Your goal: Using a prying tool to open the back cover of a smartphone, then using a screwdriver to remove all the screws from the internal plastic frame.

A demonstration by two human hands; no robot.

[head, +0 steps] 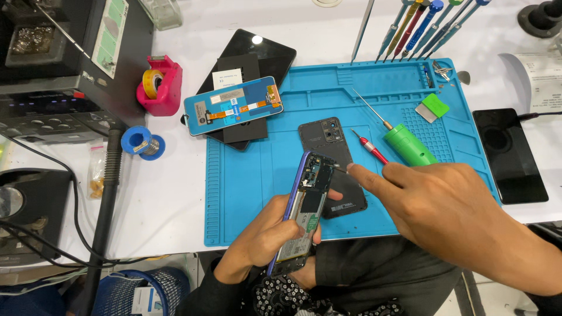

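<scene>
Item: opened purple-edged smartphone with exposed circuit board [304, 205], being worked over the blue silicone repair mat [246, 175].

I am seeing my left hand [272, 234] closing around the phone's lower half, holding it tilted above the bench edge; my right hand [445, 205] is pinching a thin metal tool [341, 168], its tip touching the board near the camera end. The dark removed back cover [333, 158] is lying just behind. Risk, as I am judging it: the tip slipping and scratching a connector, or the tilted phone sliding from the grip.

Opened phone [301, 210], purple-edged, tilted on its edge above the blue mat, circuit board and battery exposed.
</scene>
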